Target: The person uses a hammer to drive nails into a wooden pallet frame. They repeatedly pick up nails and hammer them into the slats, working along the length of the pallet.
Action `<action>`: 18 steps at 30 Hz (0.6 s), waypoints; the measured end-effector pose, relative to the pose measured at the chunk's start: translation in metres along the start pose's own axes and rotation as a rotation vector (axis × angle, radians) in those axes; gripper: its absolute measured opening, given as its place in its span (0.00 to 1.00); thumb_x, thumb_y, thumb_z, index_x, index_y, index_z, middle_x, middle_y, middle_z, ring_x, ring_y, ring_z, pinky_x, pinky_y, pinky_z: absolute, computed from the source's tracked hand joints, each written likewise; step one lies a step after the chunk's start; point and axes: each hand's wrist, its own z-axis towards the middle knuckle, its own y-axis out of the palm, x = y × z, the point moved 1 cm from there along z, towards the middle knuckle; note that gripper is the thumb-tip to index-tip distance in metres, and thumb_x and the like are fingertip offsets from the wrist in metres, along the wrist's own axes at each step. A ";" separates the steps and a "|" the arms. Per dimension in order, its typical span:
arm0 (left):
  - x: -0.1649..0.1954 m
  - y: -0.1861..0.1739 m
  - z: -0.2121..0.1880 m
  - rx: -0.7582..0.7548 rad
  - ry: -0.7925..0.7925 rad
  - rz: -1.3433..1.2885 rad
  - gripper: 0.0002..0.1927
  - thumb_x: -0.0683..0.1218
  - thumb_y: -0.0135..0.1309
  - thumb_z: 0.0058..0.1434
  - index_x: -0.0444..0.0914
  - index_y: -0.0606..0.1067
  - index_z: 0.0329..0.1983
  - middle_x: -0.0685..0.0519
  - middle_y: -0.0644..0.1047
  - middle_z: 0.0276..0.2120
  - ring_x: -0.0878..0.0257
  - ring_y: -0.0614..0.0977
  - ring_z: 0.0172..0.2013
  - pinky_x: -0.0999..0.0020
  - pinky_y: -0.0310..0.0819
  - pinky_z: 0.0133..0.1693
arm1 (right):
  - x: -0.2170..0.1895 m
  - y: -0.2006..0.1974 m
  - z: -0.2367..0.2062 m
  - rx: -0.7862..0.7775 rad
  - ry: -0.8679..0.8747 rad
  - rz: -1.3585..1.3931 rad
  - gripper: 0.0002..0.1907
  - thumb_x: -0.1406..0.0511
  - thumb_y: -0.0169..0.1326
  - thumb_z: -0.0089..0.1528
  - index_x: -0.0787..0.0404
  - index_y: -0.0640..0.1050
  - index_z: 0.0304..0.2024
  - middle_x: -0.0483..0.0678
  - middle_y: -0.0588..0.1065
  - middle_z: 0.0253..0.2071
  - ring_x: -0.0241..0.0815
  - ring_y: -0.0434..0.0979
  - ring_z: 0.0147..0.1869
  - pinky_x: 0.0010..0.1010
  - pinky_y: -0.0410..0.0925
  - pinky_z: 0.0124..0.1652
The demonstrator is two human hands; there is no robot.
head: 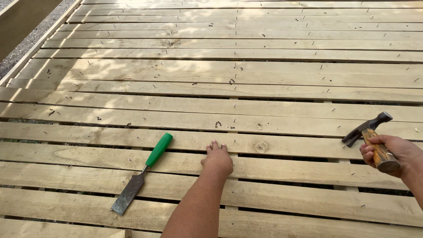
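Note:
My left hand [217, 159] rests palm down on a pale wooden plank [273, 145] of a slatted deck, fingers pointing away from me, holding nothing. My right hand [390, 152] at the right edge grips the wooden handle of a claw hammer [368, 128], its dark head raised above the planks. A wide chisel with a green handle [141, 172] lies on the boards to the left of my left hand, blade toward me.
Long planks run left to right with dark gaps between them. Several small nails stick up or lie scattered on the boards, one cluster [217, 124] just beyond my left hand. A gravel strip and wooden border [26, 37] run along the far left.

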 end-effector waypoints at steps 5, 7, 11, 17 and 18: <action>0.000 0.006 -0.006 0.013 0.012 0.027 0.44 0.39 0.43 0.67 0.51 0.38 0.81 0.50 0.33 0.79 0.49 0.39 0.77 0.40 0.59 0.68 | 0.004 0.024 -0.013 0.070 0.056 -0.175 0.10 0.64 0.42 0.70 0.62 0.62 0.52 0.47 0.67 0.36 0.31 0.67 0.29 0.23 0.67 0.23; 0.002 0.008 -0.009 0.021 -0.002 -0.002 0.44 0.38 0.43 0.66 0.51 0.39 0.81 0.50 0.33 0.79 0.49 0.39 0.77 0.38 0.55 0.69 | 0.006 0.027 -0.020 0.095 0.050 -0.127 0.09 0.65 0.42 0.70 0.64 0.63 0.49 0.47 0.68 0.34 0.31 0.68 0.28 0.23 0.67 0.23; 0.020 0.012 -0.015 0.008 -0.026 0.041 0.47 0.36 0.43 0.62 0.52 0.39 0.81 0.48 0.33 0.79 0.49 0.39 0.78 0.35 0.51 0.70 | 0.004 0.016 -0.032 0.114 0.084 0.014 0.08 0.65 0.42 0.70 0.63 0.63 0.49 0.47 0.68 0.34 0.29 0.68 0.28 0.21 0.67 0.23; 0.082 0.014 -0.026 0.128 0.122 0.161 0.49 0.34 0.44 0.58 0.50 0.41 0.81 0.42 0.33 0.79 0.45 0.36 0.77 0.33 0.45 0.69 | -0.009 0.000 -0.042 0.016 0.154 -0.129 0.08 0.67 0.43 0.68 0.65 0.65 0.47 0.48 0.68 0.32 0.31 0.68 0.26 0.21 0.67 0.21; 0.094 0.014 -0.028 0.135 0.155 0.160 0.48 0.35 0.44 0.59 0.50 0.41 0.80 0.43 0.33 0.79 0.45 0.36 0.77 0.33 0.45 0.70 | -0.011 0.000 -0.043 0.003 0.154 -0.130 0.08 0.69 0.43 0.67 0.66 0.65 0.47 0.47 0.69 0.31 0.31 0.69 0.25 0.22 0.67 0.21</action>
